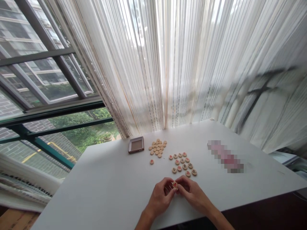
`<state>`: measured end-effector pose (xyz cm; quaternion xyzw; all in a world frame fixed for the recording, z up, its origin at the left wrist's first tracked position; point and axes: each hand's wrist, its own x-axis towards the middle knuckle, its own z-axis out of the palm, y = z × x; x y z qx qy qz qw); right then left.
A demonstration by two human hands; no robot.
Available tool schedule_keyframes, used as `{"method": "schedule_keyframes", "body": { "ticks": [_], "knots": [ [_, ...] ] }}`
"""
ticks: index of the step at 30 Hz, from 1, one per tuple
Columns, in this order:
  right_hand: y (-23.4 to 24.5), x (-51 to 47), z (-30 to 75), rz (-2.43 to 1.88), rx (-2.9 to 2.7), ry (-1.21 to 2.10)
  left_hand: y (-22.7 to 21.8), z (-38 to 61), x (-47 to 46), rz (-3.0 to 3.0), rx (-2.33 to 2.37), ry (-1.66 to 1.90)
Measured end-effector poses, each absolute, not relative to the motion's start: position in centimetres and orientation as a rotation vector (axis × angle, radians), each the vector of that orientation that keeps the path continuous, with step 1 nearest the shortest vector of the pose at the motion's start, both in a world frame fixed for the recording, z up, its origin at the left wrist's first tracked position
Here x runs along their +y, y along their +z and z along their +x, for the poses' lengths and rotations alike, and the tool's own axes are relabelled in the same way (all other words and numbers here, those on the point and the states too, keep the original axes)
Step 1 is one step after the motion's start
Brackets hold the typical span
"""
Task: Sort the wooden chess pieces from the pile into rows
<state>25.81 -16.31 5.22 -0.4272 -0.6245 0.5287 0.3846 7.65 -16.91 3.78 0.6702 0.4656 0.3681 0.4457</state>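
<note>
Between the fingertips of both hands is a round wooden Chinese chess piece [175, 185] with a red character facing me. My left hand [162, 195] pinches it from the left, and my right hand [191, 191] grips its right side. Just beyond the hands lie several face-up chess pieces [182, 160] with red or black characters, set in loose rows. Farther back to the left is a cluster of plain-topped pieces [157, 149], showing no characters. One red-marked piece [152, 162] lies alone in front of that cluster.
An open shallow box [136, 145] sits at the back left of the white table [107, 185]. A blurred-out pink item [225, 156] lies on the right. Sheer striped curtains [153, 80] hang behind the table, with an open window [48, 64] at left.
</note>
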Motion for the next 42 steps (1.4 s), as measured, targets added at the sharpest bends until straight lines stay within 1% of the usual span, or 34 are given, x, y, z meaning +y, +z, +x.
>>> {"method": "schedule_keyframes", "body": {
  "ticks": [5, 15, 27, 37, 42],
  "knots": [
    [4.9, -16.6, 25.9, -1.013, -1.584, 1.34, 3.3, 7.5, -16.8, 1.637, 1.167, 0.938],
    [4.0, -16.8, 25.7, -1.022, -1.621, 1.266, 3.1, 7.5, -16.5, 1.528, 1.095, 0.948],
    [2.6, -17.3, 25.2, -1.079, -1.705, 1.073, 2.3, 8.4, -16.0, 1.611, 1.395, 0.833],
    [2.4, -17.2, 25.0, -1.09, -1.728, 1.066, 3.4, 8.0, -16.3, 1.576, 1.257, 0.85],
    [2.0, -17.3, 25.1, -1.122, -1.728, 1.003, 3.6, 7.8, -16.2, 1.562, 1.196, 0.854]
  ]
}}
